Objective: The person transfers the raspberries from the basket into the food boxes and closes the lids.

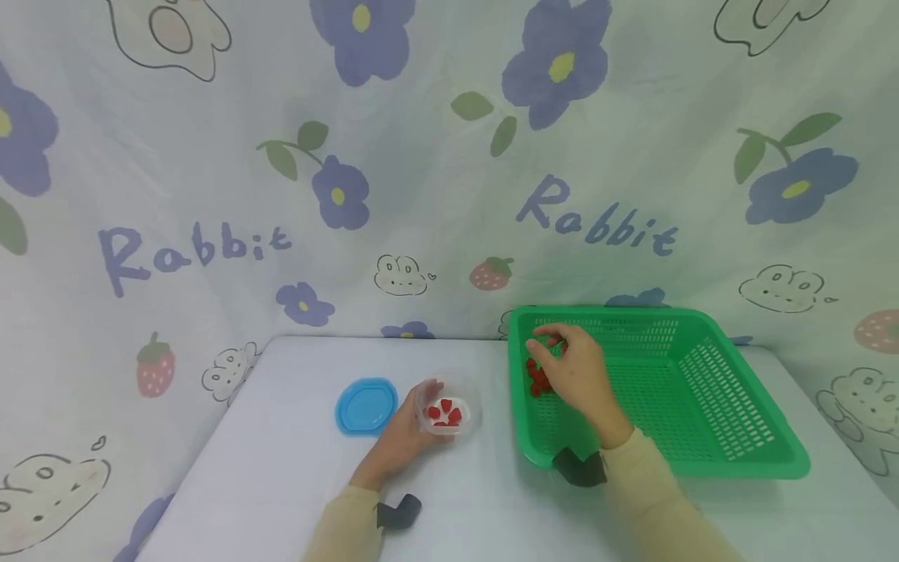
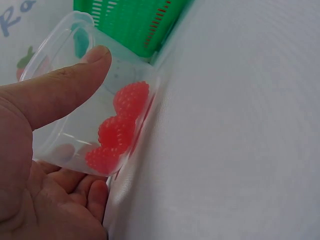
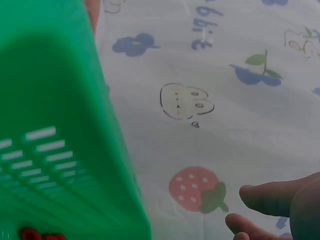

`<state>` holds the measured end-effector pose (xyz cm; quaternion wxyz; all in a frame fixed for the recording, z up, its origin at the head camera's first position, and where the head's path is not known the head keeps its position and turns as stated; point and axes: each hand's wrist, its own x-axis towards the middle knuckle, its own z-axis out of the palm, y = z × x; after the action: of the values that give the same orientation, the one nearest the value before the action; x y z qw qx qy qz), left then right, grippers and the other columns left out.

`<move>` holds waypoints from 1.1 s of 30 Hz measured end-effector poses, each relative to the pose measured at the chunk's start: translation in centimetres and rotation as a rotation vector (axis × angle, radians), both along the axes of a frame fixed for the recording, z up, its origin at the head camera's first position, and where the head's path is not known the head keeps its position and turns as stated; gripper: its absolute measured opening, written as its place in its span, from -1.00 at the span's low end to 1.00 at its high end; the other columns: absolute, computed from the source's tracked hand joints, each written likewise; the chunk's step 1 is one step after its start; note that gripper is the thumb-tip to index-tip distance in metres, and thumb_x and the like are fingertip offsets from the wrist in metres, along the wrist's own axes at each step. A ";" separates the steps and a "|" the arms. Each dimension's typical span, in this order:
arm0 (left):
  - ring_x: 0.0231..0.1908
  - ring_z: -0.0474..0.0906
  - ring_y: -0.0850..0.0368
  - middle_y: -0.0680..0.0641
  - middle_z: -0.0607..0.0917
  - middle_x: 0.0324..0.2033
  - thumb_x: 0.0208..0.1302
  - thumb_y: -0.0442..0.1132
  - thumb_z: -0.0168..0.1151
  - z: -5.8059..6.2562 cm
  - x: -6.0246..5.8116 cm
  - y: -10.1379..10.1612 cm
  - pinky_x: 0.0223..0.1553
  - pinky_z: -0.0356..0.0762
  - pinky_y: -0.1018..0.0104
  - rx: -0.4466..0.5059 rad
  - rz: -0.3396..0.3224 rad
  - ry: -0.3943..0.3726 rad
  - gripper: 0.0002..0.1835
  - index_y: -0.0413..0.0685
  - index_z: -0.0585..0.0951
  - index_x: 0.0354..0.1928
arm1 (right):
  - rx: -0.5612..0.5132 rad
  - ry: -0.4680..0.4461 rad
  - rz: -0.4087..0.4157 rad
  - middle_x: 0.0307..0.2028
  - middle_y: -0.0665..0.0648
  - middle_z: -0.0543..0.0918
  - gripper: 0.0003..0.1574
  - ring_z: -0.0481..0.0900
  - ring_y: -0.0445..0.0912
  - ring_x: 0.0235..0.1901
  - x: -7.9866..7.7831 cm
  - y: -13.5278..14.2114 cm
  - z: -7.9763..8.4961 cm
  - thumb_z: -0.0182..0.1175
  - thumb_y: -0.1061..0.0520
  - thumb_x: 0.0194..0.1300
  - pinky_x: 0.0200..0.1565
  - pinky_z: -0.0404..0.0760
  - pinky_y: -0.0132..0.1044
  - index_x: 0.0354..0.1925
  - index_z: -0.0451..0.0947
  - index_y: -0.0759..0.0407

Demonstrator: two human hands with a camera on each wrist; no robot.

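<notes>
The left hand (image 1: 402,433) grips a clear cup (image 1: 469,390) of red berries (image 1: 454,416) beside the green basket (image 1: 517,375). The right hand (image 1: 577,371), fingers parted and seemingly empty, is above the basket's left end, nearest the loose berries (image 1: 538,382) there.

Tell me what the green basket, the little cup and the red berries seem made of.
Green basket: probably moulded plastic, smooth, with slotted walls.
Little cup: likely thin, clear plastic; its contents show through.
Red berries: perhaps rubbery plastic, uniformly red and bumpy; real fruit isn't ruled out.
</notes>
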<state>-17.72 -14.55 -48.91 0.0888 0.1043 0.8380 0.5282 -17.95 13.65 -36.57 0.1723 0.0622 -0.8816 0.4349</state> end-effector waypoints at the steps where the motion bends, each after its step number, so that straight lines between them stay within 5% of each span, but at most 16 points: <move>1: 0.46 0.20 -0.04 0.09 0.39 0.42 0.08 -0.09 0.57 0.0 0.0 0.0 0.38 0.15 -0.31 -0.003 0.000 0.002 0.00 0.14 0.21 0.52 | 0.000 0.000 -0.002 -0.25 0.22 0.63 -0.71 0.39 -0.04 -0.43 -0.1 0.3 0.0 0.30 0.14 0.35 -0.35 0.39 -0.19 -0.03 0.69 0.28; 10: 0.47 0.18 -0.04 0.09 0.38 0.43 0.08 -0.07 0.56 -0.1 -0.3 0.0 0.38 0.13 -0.33 0.017 -0.002 -0.006 0.00 0.15 0.21 0.52 | 0.031 -0.029 -0.012 -0.23 0.26 0.62 -0.66 0.37 -0.04 -0.46 -1.4 2.4 0.2 0.25 0.09 0.40 -0.36 0.37 -0.18 0.01 0.66 0.31; 27: 0.46 0.20 -0.05 0.09 0.39 0.42 0.07 -0.06 0.57 -0.3 -0.3 0.0 0.35 0.20 -0.32 0.013 -0.008 -0.008 0.00 0.15 0.21 0.52 | 0.076 -0.218 0.009 -0.10 0.30 0.60 -0.55 0.47 0.03 -0.35 -3.9 5.9 -1.4 0.15 0.01 0.49 -0.36 0.42 -0.15 0.11 0.61 0.32; 33: 0.46 0.20 -0.04 0.09 0.39 0.42 0.06 -0.06 0.58 -0.1 -0.1 0.0 0.35 0.21 -0.30 0.003 0.001 -0.010 0.01 0.15 0.21 0.52 | 0.025 -0.353 0.052 0.11 0.38 0.54 -0.47 0.52 0.22 0.03 -4.8 6.9 -2.1 0.12 -0.05 0.51 -0.06 0.56 0.07 0.20 0.54 0.31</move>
<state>-17.86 -14.51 -49.06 0.0926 0.1011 0.8369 0.5300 -22.77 20.51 -38.68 0.0029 0.0097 -0.9017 0.4322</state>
